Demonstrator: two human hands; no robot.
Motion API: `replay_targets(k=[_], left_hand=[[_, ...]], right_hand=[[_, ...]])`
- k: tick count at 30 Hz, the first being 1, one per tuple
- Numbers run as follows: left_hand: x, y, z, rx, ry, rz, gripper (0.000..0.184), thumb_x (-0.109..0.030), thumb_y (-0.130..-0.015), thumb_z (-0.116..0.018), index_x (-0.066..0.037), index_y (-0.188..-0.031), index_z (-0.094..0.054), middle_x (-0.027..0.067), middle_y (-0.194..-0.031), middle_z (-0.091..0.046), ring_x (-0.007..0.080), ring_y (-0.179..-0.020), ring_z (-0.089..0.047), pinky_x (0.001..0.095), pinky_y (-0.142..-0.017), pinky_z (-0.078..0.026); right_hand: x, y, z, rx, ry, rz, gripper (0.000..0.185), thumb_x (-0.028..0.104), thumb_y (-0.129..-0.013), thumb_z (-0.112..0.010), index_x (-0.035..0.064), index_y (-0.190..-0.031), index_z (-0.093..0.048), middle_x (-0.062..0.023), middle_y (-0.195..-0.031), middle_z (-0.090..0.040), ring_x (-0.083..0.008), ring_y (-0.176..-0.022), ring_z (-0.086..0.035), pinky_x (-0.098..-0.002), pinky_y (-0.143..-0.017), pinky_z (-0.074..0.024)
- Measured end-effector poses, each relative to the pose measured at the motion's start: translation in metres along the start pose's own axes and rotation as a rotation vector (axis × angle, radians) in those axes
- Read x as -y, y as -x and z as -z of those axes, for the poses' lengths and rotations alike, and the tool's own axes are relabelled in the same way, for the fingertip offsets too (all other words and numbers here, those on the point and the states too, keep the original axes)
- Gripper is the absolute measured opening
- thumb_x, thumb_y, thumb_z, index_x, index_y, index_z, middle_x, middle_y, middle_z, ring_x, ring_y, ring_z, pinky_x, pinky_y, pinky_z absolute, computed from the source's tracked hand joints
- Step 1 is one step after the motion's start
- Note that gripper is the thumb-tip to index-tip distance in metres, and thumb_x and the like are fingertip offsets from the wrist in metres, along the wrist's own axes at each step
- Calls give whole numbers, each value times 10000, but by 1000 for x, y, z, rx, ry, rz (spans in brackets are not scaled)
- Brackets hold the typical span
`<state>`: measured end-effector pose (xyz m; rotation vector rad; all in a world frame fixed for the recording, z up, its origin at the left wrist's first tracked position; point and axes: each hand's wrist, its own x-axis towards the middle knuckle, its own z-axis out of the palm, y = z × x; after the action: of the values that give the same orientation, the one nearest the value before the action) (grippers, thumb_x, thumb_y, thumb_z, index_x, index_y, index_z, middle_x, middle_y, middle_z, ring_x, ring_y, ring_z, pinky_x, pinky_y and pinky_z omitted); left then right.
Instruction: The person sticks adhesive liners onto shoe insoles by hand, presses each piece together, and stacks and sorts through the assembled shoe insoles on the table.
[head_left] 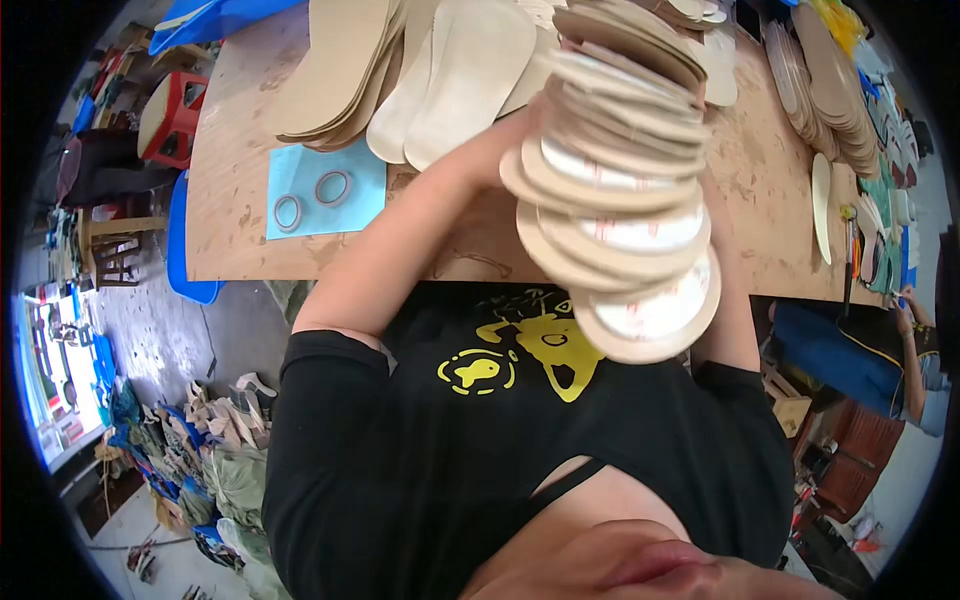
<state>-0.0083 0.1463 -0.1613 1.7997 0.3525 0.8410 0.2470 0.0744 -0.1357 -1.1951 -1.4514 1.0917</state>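
Observation:
A fanned stack of beige insoles (620, 200) is raised in front of my chest, close to the camera. White patches with faint red print show on several of their rounded ends. My left hand (527, 125) is closed at the left side of this stack, its fingers mostly hidden by the insoles. From the other side my right forearm (728, 240) goes up behind the stack. The insoles cover my right hand, which appears to grip them too. Just beyond my left arm, pale insoles (470, 75) and a pile of tan insoles (335, 65) lie on the wooden table (240, 180).
Two tape rolls (333, 187) rest on a light blue sheet (370, 200). More insole piles (840, 90) line the table's right side, near a single pale insole (822, 210). A red stool (172, 120) stands left. Another person's arm (912, 360) shows at far right.

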Motion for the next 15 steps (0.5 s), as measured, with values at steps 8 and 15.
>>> replay_targets(k=[8, 15], left_hand=[[20, -50, -13, -192, 326, 41, 934, -188, -714, -867, -31, -1452, -317, 137, -1374, -510, 243, -1253, -499, 381, -1040, -436], [-47, -66, -34, -412, 274, 175, 1059, -416, -796, -764, 55, -1489, -116, 260, -1417, -431, 321, -1318, -453, 390, -1092, -392]], right_hand=[[-28, -50, -5, 62, 86, 81, 527, 124, -792, -773, 26, -1272, -580, -66, -1198, -647, -184, -1090, -604, -337, -921, -494], [41, -24, -6, -170, -218, -198, 495, 290, -903, -713, 12, -1288, -575, -65, -1232, -619, -186, -1116, -588, -308, -961, -463]])
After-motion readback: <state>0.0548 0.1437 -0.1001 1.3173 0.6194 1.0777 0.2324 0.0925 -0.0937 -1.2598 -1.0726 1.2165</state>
